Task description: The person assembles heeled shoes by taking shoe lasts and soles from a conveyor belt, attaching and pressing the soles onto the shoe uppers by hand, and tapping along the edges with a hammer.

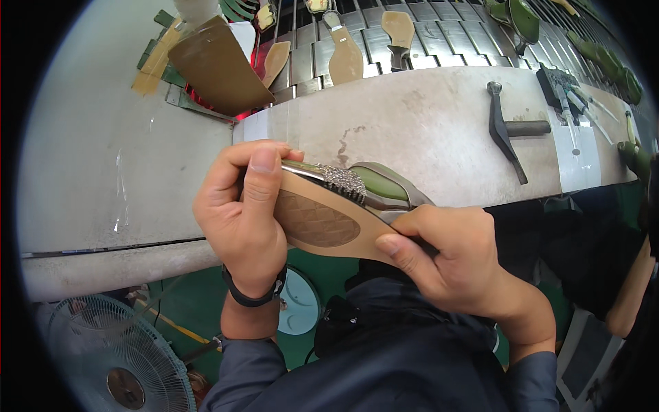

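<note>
Both hands hold a shoe on a green shoe last, tilted so that its tan sole faces me. A quilted brown patch covers the sole's front part. My left hand grips the toe end, its thumb pressed near the sole's edge. Toward the heel end, my right hand pinches the sole between thumb and bent fingers. A glittering strap crosses the last behind the sole. Between sole and upper a dark gap shows along the upper edge. The fingers behind the shoe are partly hidden.
On the pale bench lie a hammer and a black holder with several thin tools. Beyond it, a slatted metal conveyor carries loose soles. A brown board stands at back left; a fan is lower left.
</note>
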Demonstrator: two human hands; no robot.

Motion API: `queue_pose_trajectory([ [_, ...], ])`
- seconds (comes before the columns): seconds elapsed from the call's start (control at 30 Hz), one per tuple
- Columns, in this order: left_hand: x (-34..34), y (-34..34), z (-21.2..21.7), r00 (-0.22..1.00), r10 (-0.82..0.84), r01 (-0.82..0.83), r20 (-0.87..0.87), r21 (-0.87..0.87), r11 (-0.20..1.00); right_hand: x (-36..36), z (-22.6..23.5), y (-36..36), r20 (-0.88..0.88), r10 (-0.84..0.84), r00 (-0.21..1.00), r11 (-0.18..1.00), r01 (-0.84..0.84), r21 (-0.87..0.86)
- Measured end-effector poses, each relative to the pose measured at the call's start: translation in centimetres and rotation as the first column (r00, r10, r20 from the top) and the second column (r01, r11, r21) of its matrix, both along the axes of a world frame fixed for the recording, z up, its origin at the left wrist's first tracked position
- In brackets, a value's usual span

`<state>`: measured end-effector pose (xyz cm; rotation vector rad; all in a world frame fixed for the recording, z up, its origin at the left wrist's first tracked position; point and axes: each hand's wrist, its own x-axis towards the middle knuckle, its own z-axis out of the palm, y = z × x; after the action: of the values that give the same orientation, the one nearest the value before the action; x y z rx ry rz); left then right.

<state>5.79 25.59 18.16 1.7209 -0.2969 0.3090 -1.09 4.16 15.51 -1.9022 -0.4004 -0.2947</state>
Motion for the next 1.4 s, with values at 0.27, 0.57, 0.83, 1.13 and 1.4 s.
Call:
queue_pose_trajectory([
  [0.27,-0.2,0.4,-0.3,1.0,-0.006,0.006,0.004,0.024,1.0,0.8,-1.4,0.4,-0.021,-0.031,0.999,0.998,0.032,0.046],
  [0.57,-0.2,-0.6,0.8,0.988,-0.136,0.123,0.075,0.16,0.979,0.7,-0.2,-1.6,-0.11,-0.019,0.994,0.998,0.013,-0.054],
  [0.83,1.6,-7.6,3.7,0.857,-0.501,0.508,0.118,-0.036,0.861,4.3,6.3,-4.5,-0.067,0.083,0.994,0.987,-0.092,-0.132],
  [1.13,-1.5,-8.0,-14.2,0.9,-0.287,0.071,-0.328,-0.539,0.839,-2.6,-3.6,-10.7,-0.544,-0.129,0.829,0.448,0.538,0.714],
  [1.4,8.6,-6.7,-7.7,0.914,-0.263,0.097,-0.308,-0.465,0.88,-5.4,-5.1,-9.2,-0.697,-0.095,0.711,0.906,0.351,0.236],
])
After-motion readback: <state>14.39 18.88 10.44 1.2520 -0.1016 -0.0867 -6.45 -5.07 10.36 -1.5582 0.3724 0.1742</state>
